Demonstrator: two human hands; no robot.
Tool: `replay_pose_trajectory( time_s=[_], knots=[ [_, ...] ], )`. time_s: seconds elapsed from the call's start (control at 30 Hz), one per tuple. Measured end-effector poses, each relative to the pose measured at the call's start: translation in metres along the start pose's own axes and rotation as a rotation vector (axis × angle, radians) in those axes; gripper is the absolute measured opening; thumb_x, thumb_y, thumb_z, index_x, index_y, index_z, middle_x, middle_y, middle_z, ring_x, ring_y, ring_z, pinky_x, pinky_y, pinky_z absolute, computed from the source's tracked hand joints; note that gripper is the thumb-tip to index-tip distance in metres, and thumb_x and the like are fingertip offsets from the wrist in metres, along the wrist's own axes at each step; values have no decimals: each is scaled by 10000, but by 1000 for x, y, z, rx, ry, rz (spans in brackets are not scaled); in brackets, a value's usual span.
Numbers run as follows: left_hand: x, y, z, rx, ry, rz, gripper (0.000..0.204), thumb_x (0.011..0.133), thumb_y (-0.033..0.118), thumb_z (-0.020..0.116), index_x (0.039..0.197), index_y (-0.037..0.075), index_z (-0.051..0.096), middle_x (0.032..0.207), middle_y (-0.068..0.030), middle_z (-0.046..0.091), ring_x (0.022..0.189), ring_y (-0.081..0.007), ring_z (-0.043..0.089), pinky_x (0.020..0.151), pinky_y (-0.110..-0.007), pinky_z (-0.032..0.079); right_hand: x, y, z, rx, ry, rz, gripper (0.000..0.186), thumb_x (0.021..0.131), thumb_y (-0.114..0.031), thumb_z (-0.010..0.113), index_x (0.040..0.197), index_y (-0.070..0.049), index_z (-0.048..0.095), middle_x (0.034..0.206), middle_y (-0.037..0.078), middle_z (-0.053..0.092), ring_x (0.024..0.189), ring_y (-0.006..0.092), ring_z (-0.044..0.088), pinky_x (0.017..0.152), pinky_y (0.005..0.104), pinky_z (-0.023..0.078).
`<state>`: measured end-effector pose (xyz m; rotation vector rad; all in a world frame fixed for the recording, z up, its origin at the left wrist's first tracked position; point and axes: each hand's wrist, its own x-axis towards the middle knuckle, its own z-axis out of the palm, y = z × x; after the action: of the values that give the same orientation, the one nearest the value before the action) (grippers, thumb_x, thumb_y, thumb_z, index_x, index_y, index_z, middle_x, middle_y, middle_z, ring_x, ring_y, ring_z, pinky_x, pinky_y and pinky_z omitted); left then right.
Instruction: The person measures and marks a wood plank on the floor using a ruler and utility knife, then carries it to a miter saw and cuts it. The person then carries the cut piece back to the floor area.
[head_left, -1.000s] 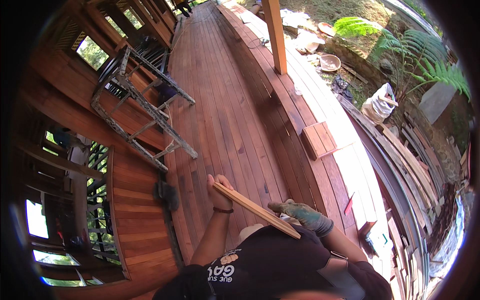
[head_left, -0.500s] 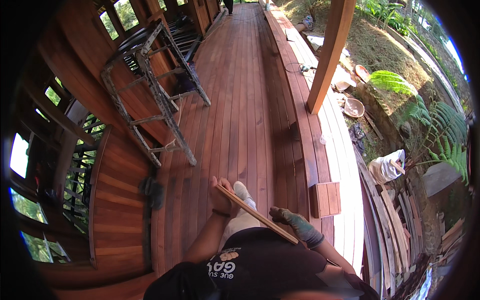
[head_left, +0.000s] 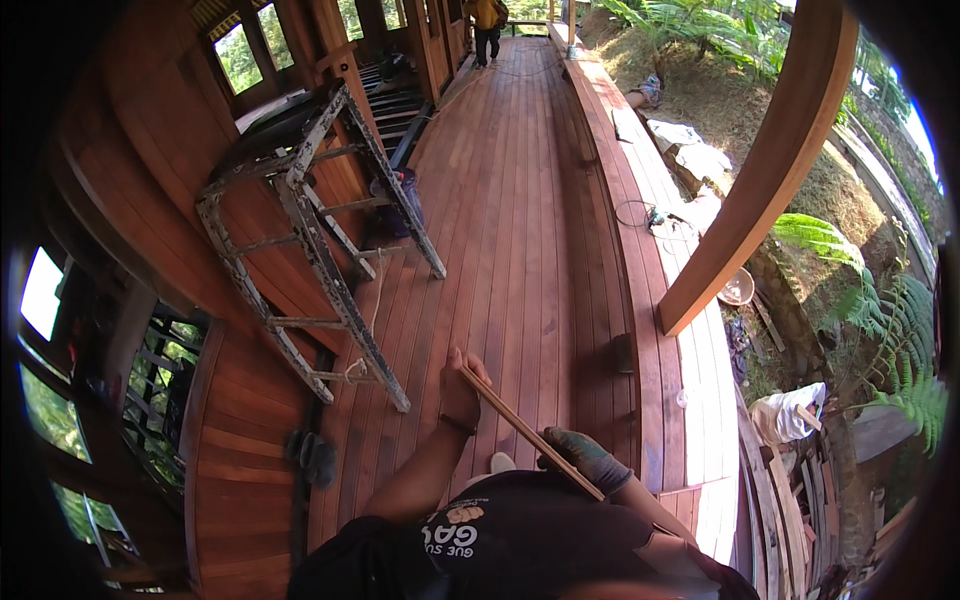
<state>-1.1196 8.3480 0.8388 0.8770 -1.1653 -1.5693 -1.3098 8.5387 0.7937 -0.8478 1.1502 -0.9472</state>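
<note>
A thin, narrow wooden strip [head_left: 512, 417] runs slantwise in front of my dark shirt, its near end by my belly. Bare and closed, my left hand [head_left: 460, 400] grips the strip's far end. My right hand [head_left: 590, 458], in a grey-green work glove, is closed at the strip's nearer part; its fingertips are partly hidden by the wood. Under both hands lies the reddish plank floor [head_left: 480, 290]. The tip of one light shoe [head_left: 502, 462] shows below the strip.
A paint-spattered stepladder [head_left: 300, 210] stands at the left. To the right, a plank ledge [head_left: 655, 350] carries a slanting wooden post [head_left: 765, 190] and a corded tool [head_left: 657, 215]. Dark footwear [head_left: 312, 457] lies at the left. A person [head_left: 487, 30] stands far ahead.
The view has moved forward along the floor, and the ladder and post appear nearer. My right hand has come onto the strip from beside it. The distant person shows more fully.
</note>
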Motion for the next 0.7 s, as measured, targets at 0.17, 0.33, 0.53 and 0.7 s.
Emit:
replay_pose_trajectory(
  time_s=[0.17, 0.33, 0.53, 0.7],
  knots=[
    [99, -9, 7, -1, -14, -56, 552, 1092, 506, 348, 833, 84, 593, 785, -76, 612, 784, -153, 609, 754, -282, 477, 97, -9, -42, 546, 91, 355, 302, 1057, -352, 542, 1155, -93, 661, 925, 68, 699, 628, 133, 626, 551, 283, 524],
    [224, -23, 38, 33, 97, 53, 509, 1099, 481, 369, 1098, 56, 651, 1096, -80, 668, 1084, -219, 628, 969, -394, 476, 194, -44, -113, 675, 218, 302, 344, 1054, -403, 530, 1144, -93, 650, 1003, 120, 737, 599, 178, 640, 517, 316, 537],
    [341, -28, 111, -41, -306, -303, 490, 1098, 471, 387, 1350, 86, 555, 1308, -94, 628, 1252, -214, 589, 1057, -398, 469, 319, -114, -244, 607, 278, -43, 247, 1064, -351, 516, 1152, -159, 645, 1009, 114, 740, 739, 180, 690, 560, 331, 554],
    [422, -30, 194, -188, -479, -494, 532, 1093, 440, 436, 1471, 66, 451, 1380, -102, 598, 1303, -211, 564, 1066, -375, 467, 392, -210, -358, -772, 709, -402, 289, 1056, -177, 457, 1160, 14, 647, 1087, 242, 692, 960, 343, 700, 823, 423, 572]
  ],
)
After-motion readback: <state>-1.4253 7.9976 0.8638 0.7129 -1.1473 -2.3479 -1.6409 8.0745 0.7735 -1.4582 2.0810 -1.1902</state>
